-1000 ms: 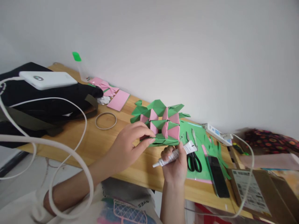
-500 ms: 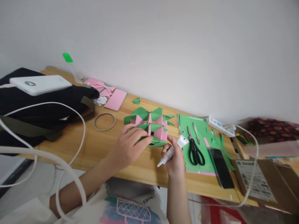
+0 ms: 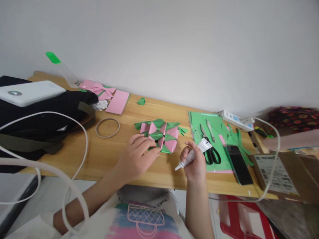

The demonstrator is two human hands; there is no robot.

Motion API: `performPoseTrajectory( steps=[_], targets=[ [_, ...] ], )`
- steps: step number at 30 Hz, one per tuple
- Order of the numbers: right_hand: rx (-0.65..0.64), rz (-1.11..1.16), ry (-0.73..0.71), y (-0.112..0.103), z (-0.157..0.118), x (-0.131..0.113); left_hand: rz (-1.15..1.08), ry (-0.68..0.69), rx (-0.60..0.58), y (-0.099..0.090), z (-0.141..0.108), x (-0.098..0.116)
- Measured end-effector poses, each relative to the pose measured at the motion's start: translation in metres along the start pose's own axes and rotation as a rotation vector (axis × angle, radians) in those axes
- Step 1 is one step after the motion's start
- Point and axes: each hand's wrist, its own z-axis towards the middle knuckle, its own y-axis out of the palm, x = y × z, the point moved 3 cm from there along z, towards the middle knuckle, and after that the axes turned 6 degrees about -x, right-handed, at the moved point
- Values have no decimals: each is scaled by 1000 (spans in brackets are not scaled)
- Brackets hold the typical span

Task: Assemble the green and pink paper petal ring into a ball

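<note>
A pink-and-green folded-paper model (image 3: 170, 145), built of joined pointed units, is in front of me over the wooden table. My left hand (image 3: 138, 154) grips its near left edge, and the fingers cover that corner. To the right, apart from the model, my right hand (image 3: 195, 162) is closed around a white squeeze tube (image 3: 184, 161). The tube's narrow nozzle points down and left. Its flat end sticks out above the hand, over the black-handled scissors (image 3: 214, 156). A small green folded paper piece (image 3: 141, 101) lies behind the model.
Green sheets (image 3: 224, 162) carry the scissors and a craft knife (image 3: 210, 130); a phone (image 3: 239, 165) overlaps them. A tape ring (image 3: 107, 128), pink paper (image 3: 118, 102) and a black bag (image 3: 72, 99) are left. Right are a power strip (image 3: 234, 119) and cardboard box (image 3: 301, 169). White cables loop at left.
My right hand has drawn away to the right from the model with the tube. The model has tilted, showing more of its pink faces. The camera view has shifted slightly.
</note>
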Motion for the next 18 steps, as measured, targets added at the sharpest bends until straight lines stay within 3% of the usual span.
performPoseTrajectory(
  steps=[6, 9, 14, 18],
  targets=[
    [-37, 17, -125, 2, -21, -26, -41, 24, 24, -9, 1, 4],
    [-94, -17, -231, 9, -37, -33, -184, 63, -20, -10, -1, 15],
    [-108, 34, -299, 19, -58, -28, -380, 7, -146, 0, -8, 32],
    [-106, 24, -291, 20, -64, -19, -385, -53, -141, 0, -14, 33]
  ],
)
